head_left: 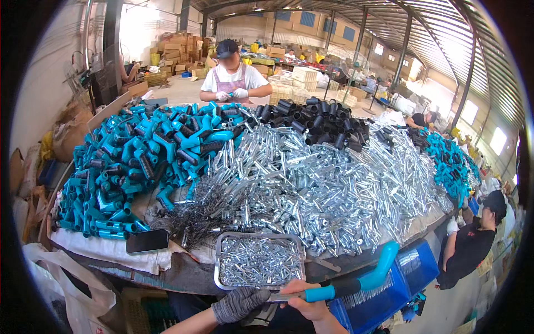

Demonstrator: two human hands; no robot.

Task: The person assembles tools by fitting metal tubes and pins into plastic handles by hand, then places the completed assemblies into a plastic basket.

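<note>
Near the table's front edge, I hold a teal and black bent-handled hand tool (380, 266) with a metal shaft, lying roughly level. My bare right hand (306, 299) is closed around its teal collar and shaft. My left hand (240, 305), in a grey glove, is closed at the shaft's left end; its fingers hide the tip. Just beyond both hands is a metal tray (259, 236) of small shiny metal parts (258, 263). Past it spreads a large heap of metal shafts (345, 189), with dark springs (203, 209) along its left side.
Teal handles (122, 161) are piled left, black sleeves (322, 119) at the back. A phone (147, 241) lies at the front left. Blue bins (367, 306) of metal rods stand at my right. One co-worker (233, 78) faces me across the table; another (473, 239) is at right.
</note>
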